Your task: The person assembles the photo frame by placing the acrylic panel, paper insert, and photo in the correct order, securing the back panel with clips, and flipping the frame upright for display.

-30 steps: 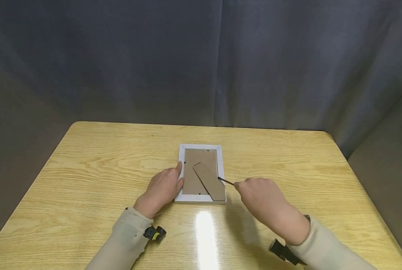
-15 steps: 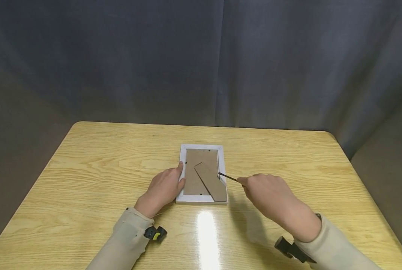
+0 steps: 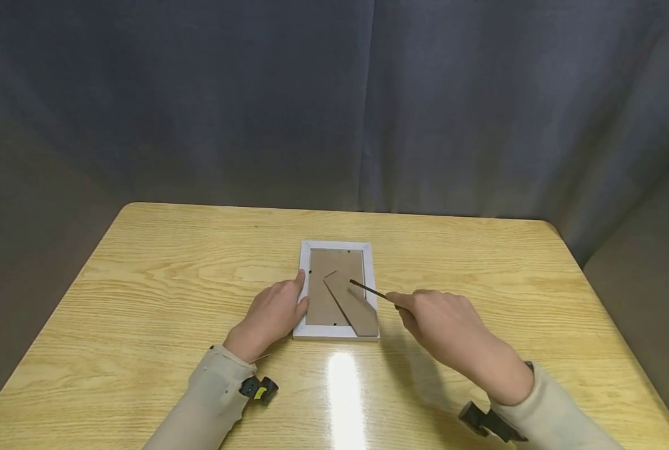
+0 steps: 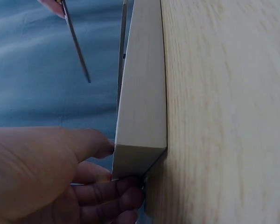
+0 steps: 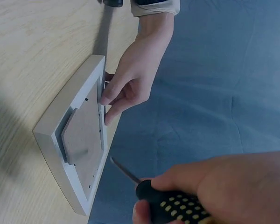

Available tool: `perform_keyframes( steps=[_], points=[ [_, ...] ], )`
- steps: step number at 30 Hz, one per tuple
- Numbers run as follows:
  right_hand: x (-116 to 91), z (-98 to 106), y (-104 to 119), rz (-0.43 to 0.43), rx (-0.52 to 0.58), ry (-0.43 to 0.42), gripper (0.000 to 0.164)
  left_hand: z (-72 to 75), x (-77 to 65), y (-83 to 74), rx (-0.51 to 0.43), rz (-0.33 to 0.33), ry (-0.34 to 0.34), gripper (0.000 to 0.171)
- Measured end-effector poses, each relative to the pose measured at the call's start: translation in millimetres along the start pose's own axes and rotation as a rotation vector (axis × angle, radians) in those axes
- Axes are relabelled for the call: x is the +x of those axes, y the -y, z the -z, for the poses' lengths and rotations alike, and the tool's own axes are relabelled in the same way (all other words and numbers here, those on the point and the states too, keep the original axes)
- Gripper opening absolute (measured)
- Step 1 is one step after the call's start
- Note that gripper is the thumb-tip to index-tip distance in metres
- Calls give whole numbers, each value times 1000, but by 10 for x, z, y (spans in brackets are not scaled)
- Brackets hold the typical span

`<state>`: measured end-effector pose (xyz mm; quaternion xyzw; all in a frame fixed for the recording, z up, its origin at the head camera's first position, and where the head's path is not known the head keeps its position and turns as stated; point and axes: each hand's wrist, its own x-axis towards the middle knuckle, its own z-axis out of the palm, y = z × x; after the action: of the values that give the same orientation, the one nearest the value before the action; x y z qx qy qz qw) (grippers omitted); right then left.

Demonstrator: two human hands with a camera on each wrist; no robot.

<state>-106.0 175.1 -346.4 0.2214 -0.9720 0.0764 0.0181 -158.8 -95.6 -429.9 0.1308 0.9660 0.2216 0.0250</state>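
Note:
A white picture frame [image 3: 336, 244] lies face down on the wooden table. Its brown backing board [image 3: 318, 306] shows small dark tabs along the edges, and a slanted easel leg [image 3: 353, 307] lies across it. My left hand [image 3: 272, 312] grips the frame's left side, thumb and fingers at the rim. In my right hand [image 3: 446, 322] is a screwdriver [image 3: 372, 290], its thin shaft pointing left over the backing. The right wrist view shows the black handle [image 5: 179, 205] with yellow dots in that hand's grip, and the shaft tip apart from the backing board.
The wooden table [image 3: 171, 281] extends around the frame on all sides. A dark curtain [image 3: 244, 106] hangs behind its far edge. Black wrist devices sit by both sleeves, and a bright light reflection [image 3: 345, 400] lies in front of the frame.
The screwdriver tip has moved from the frame's right inner edge up and left, over the backing board. My left hand keeps its hold on the frame, which has hardly moved.

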Motion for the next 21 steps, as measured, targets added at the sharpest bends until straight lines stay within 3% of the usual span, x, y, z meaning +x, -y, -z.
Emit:
perform_keyframes(
  steps=[12, 21],
  points=[
    [-51, -98, 9, 79, 118, 2, 33, 1, 5, -6, 6, 14, 8, 56],
    [-135, -164, 41, 136, 144, 71, 35, 2, 2, 3, -7, 10, 10, 56]
  ],
)
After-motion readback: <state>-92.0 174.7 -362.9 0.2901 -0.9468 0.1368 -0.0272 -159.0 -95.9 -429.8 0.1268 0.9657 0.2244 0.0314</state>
